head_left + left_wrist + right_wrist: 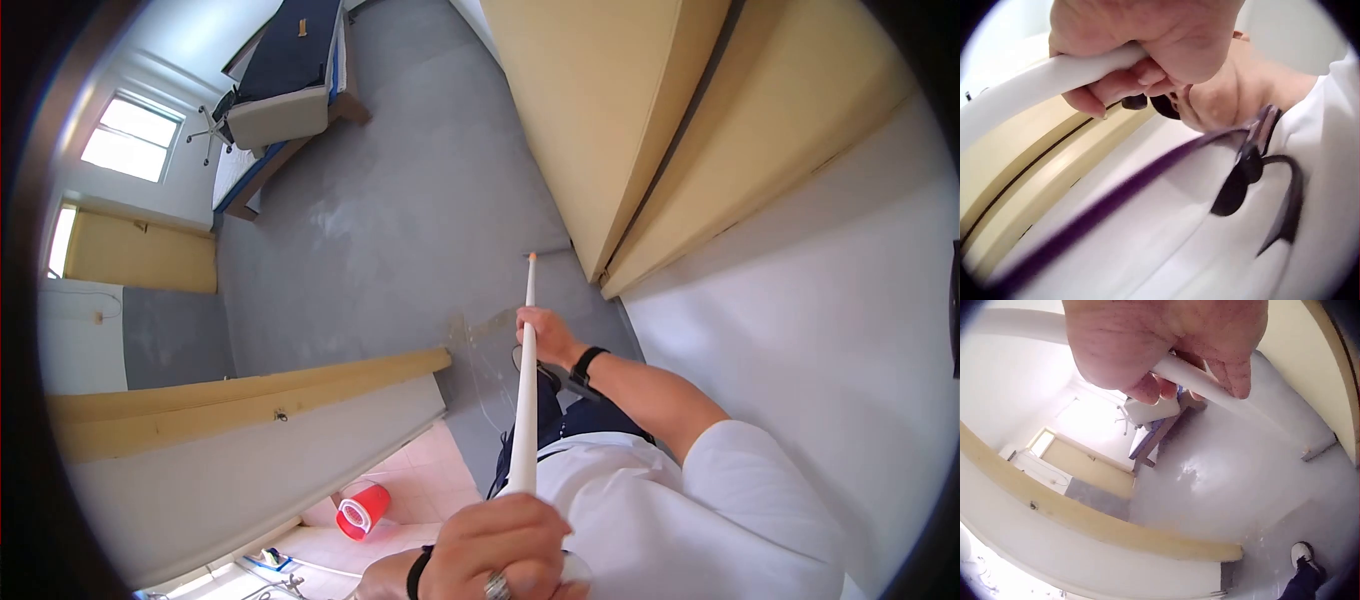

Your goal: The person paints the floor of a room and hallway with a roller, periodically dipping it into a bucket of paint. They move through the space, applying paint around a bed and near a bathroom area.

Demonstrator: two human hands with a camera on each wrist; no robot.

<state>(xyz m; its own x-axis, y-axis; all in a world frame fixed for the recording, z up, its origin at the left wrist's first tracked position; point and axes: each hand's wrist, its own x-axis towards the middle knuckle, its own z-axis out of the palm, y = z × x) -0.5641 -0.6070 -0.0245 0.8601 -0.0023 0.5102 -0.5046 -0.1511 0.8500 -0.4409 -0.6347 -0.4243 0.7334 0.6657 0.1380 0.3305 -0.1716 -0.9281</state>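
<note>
A long white pole slants from near the chest down to the grey floor, with an orange joint at its lower end. There a dark, flat head lies on the floor beside the tan cabinet. The left hand grips the pole's upper end; in the left wrist view the left hand has its fingers curled round the pole. Lower down, the right hand holds the shaft, its fingers wrapped round it in the right wrist view too.
Tall tan cabinet doors stand on the right. A bed frame and an office chair are at the upper left. A wall edge with yellow trim juts in at left, and a red bucket stands on pink tiles beyond it.
</note>
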